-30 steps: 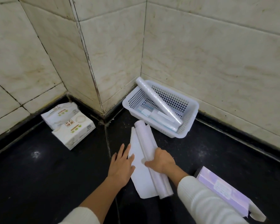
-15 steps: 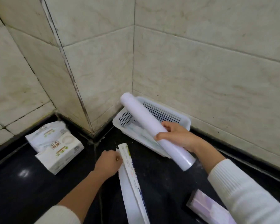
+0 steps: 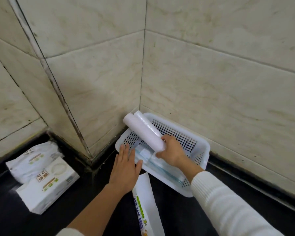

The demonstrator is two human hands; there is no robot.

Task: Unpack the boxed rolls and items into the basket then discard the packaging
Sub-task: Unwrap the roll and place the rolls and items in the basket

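White roll (image 3: 144, 132) in right hand (image 3: 172, 153) over basket (image 3: 203, 147).

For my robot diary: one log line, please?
right hand: lowering white paper roll | white perforated plastic basket: receiving | left hand: open, at rim

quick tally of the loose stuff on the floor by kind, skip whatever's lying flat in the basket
rolls: 2, white roll in the right hand, clear roll beside it
tissue packs: 2
basket: 1
empty box: 1
total: 6
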